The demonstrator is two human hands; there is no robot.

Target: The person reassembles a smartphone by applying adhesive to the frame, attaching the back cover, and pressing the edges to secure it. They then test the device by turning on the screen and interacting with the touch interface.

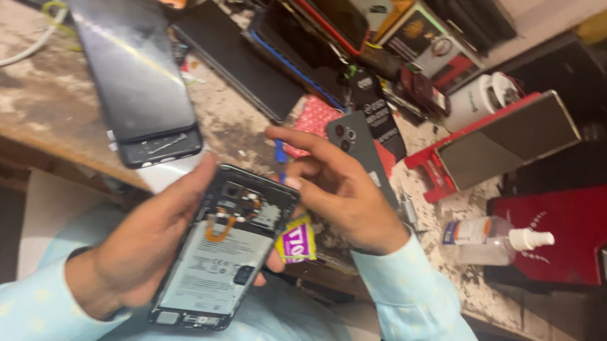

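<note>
Fingers of the left hand (143, 248) wrap round the back and edge of an opened phone (225, 247), thumb up along its left side, so the exposed inside faces the camera: battery, orange ribbon cable and camera module all in plain sight. It sits low, over the lap, just off the front edge of the workbench (52, 99), tilted a little to the right. Up on the bench at the left lies a dark screen panel (131, 62), face up and out of the way. Moving across, the right hand (341, 191) hovers at the phone's top right corner, fingers spread apart, index stretched out, gripping nothing (whether a fingertip touches the frame I cannot tell). Under that hand a small yellow and purple packet (297, 240) peeks out. Behind it rests a grey back cover (362, 153), camera holes upward. Further right, a clear bottle (491, 239) lies on its side beside a red box (570, 228).
</note>
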